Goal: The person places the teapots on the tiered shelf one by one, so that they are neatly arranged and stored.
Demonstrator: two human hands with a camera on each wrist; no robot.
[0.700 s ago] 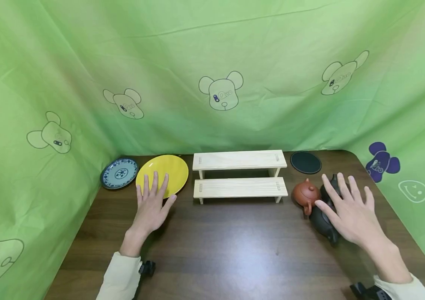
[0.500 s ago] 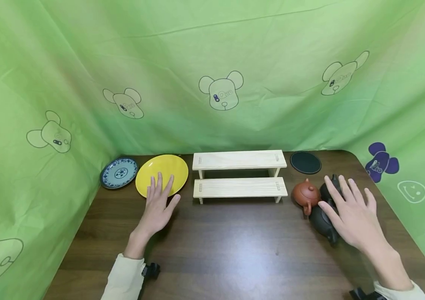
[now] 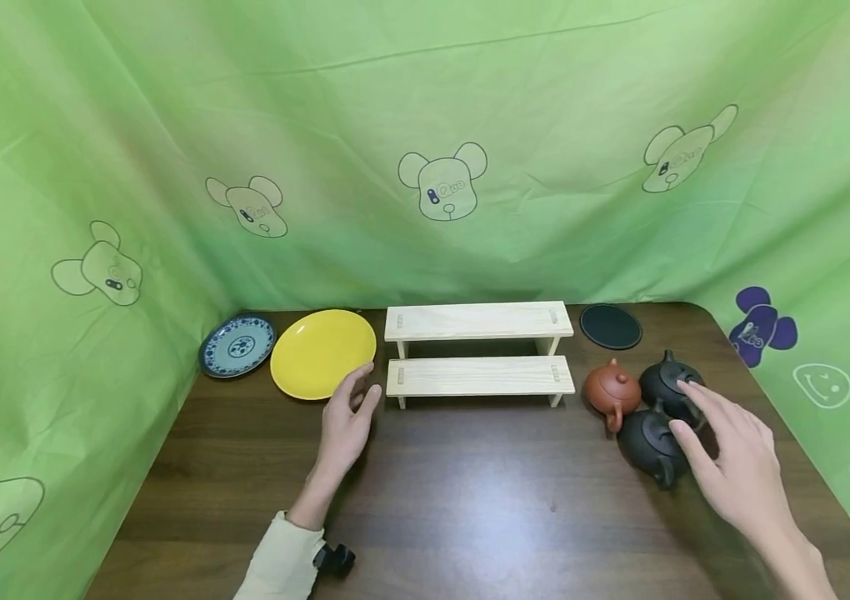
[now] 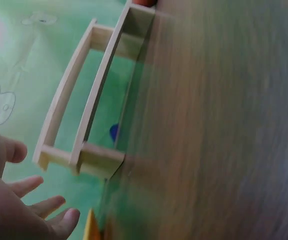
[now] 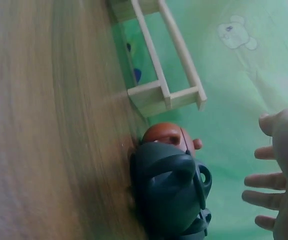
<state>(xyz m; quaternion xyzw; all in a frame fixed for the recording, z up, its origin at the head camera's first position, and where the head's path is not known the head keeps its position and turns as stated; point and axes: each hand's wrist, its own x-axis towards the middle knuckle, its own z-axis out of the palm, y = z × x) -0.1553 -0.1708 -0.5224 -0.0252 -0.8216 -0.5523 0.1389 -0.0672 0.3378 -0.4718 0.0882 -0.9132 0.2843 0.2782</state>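
Note:
My left hand [image 3: 345, 429] hovers in front of the yellow plate [image 3: 312, 354], near the left end of a two-step wooden stand [image 3: 481, 377]; its fingers bend loosely and it holds nothing. Over on the right, my right hand [image 3: 742, 467] hangs above and beside two black teapots, the rear one [image 3: 663, 385] and the front one [image 3: 646, 442], its fingers relaxed. A reddish-brown clay teapot [image 3: 611, 389] stands just left of them. In the right wrist view, the fingers of my right hand [image 5: 284, 175] are apart from the front black teapot [image 5: 166, 195].
A blue patterned plate [image 3: 239, 346] lies at the far left of the brown table [image 3: 470, 500]. Behind the teapots is a round black coaster-like disc [image 3: 611, 326]. A green printed cloth [image 3: 320, 125] walls off the back and sides.
My left hand has moved right, off the yellow plate, and its spread fingers have bent. The right hand has shifted right and nearer, its fingers closer together, uncovering more of the black teapots.

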